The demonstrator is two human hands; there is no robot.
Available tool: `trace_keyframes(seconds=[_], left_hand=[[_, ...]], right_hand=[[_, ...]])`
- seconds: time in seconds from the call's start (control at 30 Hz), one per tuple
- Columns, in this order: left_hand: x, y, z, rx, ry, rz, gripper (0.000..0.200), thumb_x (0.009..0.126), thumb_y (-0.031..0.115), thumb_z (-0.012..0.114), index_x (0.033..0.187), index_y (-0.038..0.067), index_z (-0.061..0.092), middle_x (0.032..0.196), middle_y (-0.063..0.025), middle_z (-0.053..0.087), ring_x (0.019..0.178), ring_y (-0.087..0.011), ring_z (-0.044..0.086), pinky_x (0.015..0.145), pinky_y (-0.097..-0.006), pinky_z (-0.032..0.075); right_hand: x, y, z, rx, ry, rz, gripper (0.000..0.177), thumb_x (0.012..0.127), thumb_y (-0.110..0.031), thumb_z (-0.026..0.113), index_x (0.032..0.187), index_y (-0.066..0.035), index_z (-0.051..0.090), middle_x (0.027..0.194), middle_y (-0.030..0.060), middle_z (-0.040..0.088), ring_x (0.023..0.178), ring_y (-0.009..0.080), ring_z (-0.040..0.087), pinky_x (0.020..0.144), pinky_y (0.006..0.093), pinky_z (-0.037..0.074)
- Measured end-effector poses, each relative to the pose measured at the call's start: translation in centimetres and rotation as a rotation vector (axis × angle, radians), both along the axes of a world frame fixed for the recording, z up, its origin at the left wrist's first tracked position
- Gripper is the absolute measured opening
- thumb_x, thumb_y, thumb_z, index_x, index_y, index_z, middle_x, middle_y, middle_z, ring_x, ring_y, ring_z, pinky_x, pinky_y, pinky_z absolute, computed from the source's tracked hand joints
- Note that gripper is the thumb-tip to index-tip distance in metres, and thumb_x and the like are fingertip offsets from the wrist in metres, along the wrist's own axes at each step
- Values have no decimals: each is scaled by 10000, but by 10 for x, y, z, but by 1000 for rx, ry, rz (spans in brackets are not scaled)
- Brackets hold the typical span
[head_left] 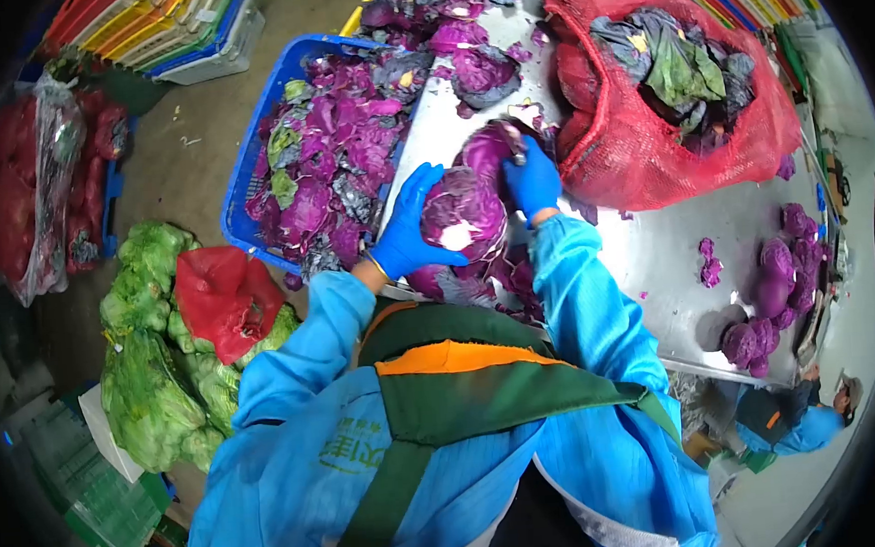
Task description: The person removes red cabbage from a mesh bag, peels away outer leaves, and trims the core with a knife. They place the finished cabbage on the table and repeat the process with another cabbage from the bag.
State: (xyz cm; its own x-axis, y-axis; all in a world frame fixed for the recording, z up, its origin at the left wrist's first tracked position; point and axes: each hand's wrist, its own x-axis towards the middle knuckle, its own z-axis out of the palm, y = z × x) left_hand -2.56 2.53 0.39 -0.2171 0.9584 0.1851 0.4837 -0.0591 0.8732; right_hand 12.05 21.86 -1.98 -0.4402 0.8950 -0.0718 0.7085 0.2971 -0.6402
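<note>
Both hands wear blue gloves. My left hand (413, 227) cups the left side of a red cabbage (459, 207), its pale cut stem turned toward me. My right hand (533, 178) is closed at the cabbage's upper right, against a purple outer leaf (490, 150); whether it also grips a small tool is hidden. The cabbage is held over the near edge of a metal table (647, 261). More loose purple leaves (458, 284) lie below it, close to my apron. Left of my hands stands a blue crate (240, 210) heaped with cabbage leaves (326, 170).
A red mesh sack (652, 175) of red cabbages stands at the table's right. Several trimmed cabbages (776, 278) sit at the right edge. Leaf scraps (480, 70) cover the far side. Green vegetables in bags (149, 391), a red mesh bag (224, 302) and stacked crates (167, 34) are left.
</note>
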Motion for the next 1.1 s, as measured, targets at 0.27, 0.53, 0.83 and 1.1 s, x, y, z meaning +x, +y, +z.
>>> trace_keyframes(seconds=[0.27, 0.53, 0.83, 1.1], left_hand=[[26, 4, 6, -207, -878, 548, 1075, 691, 294, 862, 1449, -52, 182, 1398, -204, 377, 1252, -265, 437, 1034, -361, 403], [18, 20, -12, -153, -175, 328, 1190, 527, 456, 890, 1424, -4, 258, 1341, -259, 385, 1265, -380, 407, 1057, -439, 361], [13, 31, 3, -273, -58, 264, 1160, 549, 387, 908, 1431, -14, 271, 1395, -227, 377, 1309, -335, 380, 1094, -416, 321], [-14, 28, 16, -245, -83, -1, 1154, 561, 493, 862, 1431, -10, 296, 1442, -260, 347, 1339, -381, 352, 1103, -430, 305]], right_hand=[[46, -13, 19, -110, 81, 37, 526, 841, -308, 657, 1312, -127, 505, 1111, 213, 634, 999, 390, 618, 802, 453, 495], [27, -58, 98, 42, -98, 537, 571, 934, -300, 545, 1454, -240, 317, 1399, 243, 424, 855, 411, 656, 708, 445, 545], [2, -33, 68, 39, 44, 380, 377, 934, -302, 536, 1296, -196, 544, 1218, 228, 574, 835, 380, 660, 702, 439, 528], [13, 3, 57, -298, 56, 470, 499, 802, -355, 715, 1203, -79, 607, 986, 221, 661, 915, 368, 646, 791, 404, 499]])
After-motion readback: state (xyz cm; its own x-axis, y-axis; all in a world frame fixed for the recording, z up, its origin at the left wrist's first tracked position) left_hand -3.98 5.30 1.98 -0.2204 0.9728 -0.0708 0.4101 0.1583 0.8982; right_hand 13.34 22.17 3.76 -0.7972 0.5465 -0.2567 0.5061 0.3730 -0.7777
